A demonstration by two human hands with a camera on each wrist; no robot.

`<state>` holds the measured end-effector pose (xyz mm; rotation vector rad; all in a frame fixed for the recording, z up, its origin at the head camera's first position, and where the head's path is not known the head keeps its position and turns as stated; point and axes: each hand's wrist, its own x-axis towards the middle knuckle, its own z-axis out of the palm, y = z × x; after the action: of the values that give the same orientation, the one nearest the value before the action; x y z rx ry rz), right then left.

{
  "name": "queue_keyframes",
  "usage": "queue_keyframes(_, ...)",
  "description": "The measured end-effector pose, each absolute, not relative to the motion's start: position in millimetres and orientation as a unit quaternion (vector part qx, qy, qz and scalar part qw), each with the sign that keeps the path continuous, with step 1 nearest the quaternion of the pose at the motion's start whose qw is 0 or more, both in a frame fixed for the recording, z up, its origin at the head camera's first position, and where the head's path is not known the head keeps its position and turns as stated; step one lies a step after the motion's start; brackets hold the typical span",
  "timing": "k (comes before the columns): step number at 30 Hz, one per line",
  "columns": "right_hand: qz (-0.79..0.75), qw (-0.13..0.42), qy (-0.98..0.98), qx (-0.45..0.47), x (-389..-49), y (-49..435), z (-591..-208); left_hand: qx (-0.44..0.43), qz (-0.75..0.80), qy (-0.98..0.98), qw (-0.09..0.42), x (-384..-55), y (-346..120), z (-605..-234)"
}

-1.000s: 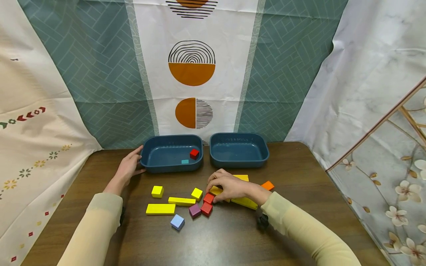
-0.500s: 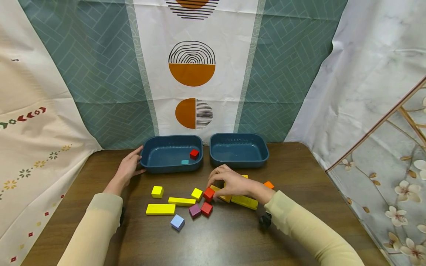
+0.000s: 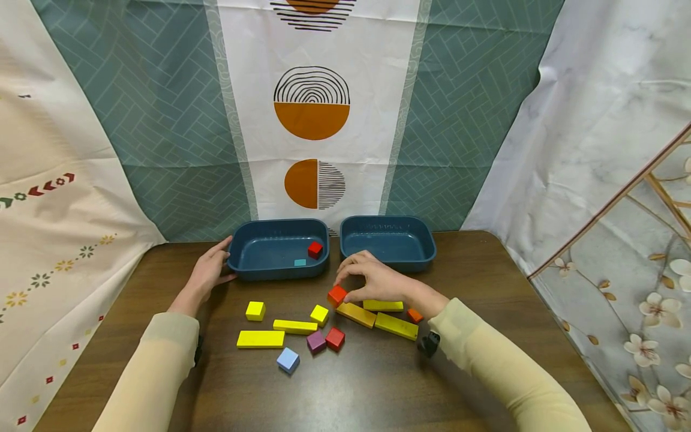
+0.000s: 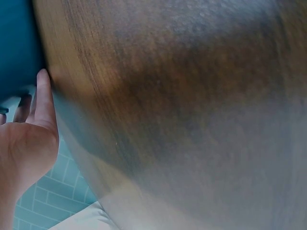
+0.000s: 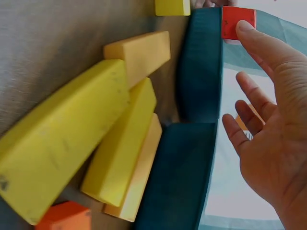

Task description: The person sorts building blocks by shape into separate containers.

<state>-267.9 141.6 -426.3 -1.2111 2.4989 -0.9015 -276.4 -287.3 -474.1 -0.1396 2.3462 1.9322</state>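
Observation:
My right hand [image 3: 372, 281] pinches a red cube [image 3: 337, 296] between thumb and fingertips, above the table near the blocks. In the right wrist view the thumb presses one face of the red cube [image 5: 230, 19], and the other fingers [image 5: 249, 117] are spread apart. My left hand [image 3: 206, 275] rests at the left end of the left blue tray [image 3: 281, 275], fingers along its wall. Inside that tray lie another red cube [image 3: 315, 249] and a small teal piece [image 3: 300, 263]. The left wrist view shows a straight finger [image 4: 44, 98] against the blue wall.
A second blue tray [image 3: 388, 266] stands to the right. Yellow bars [image 3: 260, 339], an orange-yellow bar [image 3: 356, 315], yellow cubes [image 3: 255, 311], a purple cube [image 3: 316, 342], a red cube [image 3: 335, 339], a light blue cube [image 3: 288, 360] and an orange block [image 3: 415, 315] lie on the table.
My right hand has lifted the red cube from beside the other red one and moved it up and away toward the trays. The left hand has stayed in place.

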Motion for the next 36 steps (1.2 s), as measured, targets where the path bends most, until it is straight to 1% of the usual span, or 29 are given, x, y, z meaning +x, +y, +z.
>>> queue_keyframes(21,-0.346,0.083,0.864,-0.357,-299.6,128.7,-406.6,-0.051,0.637,0.767,0.053,-277.6,-288.3,-475.9)
queue_keyframes(36,-0.367,0.044,0.88,-0.299,-325.6,113.9,-408.4,-0.051,0.639,0.766,0.051,-277.4,-287.9,-474.3)
